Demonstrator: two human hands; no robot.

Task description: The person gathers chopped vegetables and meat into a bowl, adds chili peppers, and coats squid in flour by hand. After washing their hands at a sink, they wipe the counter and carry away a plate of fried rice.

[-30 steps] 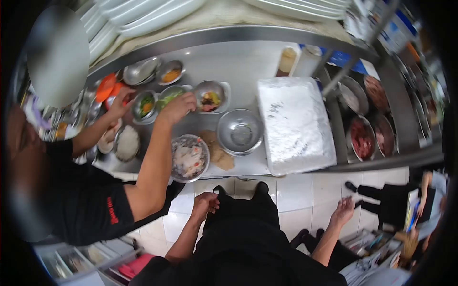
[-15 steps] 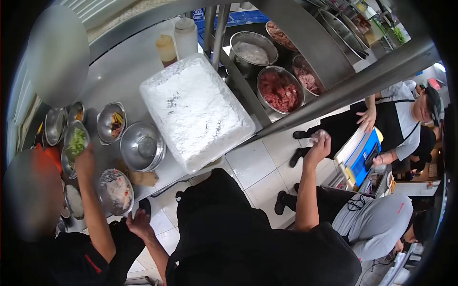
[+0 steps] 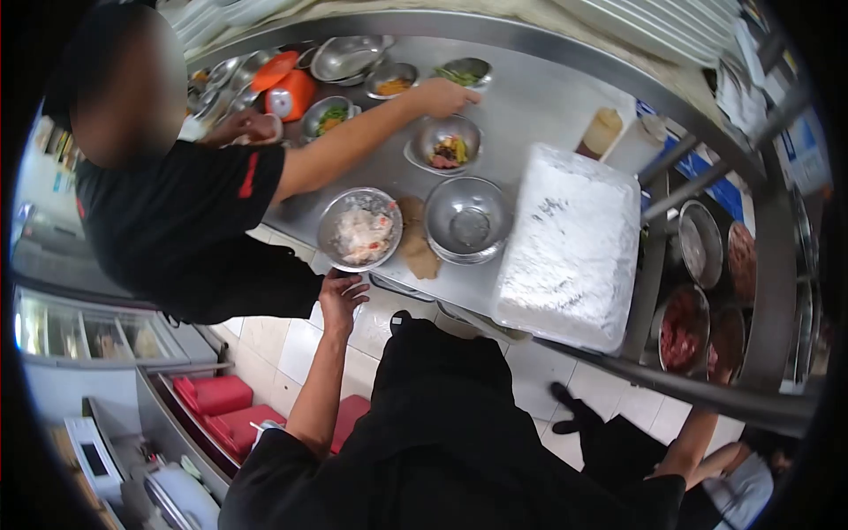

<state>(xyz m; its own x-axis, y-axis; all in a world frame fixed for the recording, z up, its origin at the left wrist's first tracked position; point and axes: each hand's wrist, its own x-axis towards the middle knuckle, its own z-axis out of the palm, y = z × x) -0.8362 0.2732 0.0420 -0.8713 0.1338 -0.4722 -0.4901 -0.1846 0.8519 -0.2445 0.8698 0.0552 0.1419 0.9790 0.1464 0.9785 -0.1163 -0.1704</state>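
Just below the front rim of a metal bowl of pale, flour-like mix with orange bits (image 3: 360, 231) is my left hand (image 3: 343, 300), palm turned up and fingers apart. Its fingertips reach the bowl's underside at the counter edge. Stacked empty metal bowls (image 3: 468, 221) stand to the right, past a brown cloth-like piece (image 3: 419, 243). My right arm stretches to the lower right, where my right hand (image 3: 707, 413) is mostly hidden by the metal rail. Bowls of raw red meat (image 3: 683, 331) and paler meat (image 3: 726, 340) sit right beyond it.
A large tub of white powder (image 3: 570, 252) covers the counter's right part, sauce bottles (image 3: 601, 132) behind it. At left a co-worker's arm (image 3: 371, 132) reaches across to a bowl of greens (image 3: 464, 72). The metal rail (image 3: 698, 393) runs along the front right.
The view has swung toward the counter's left side. My right hand, raised and closed before, has gone down to the meat bowls. My left hand has come to the floury bowl.
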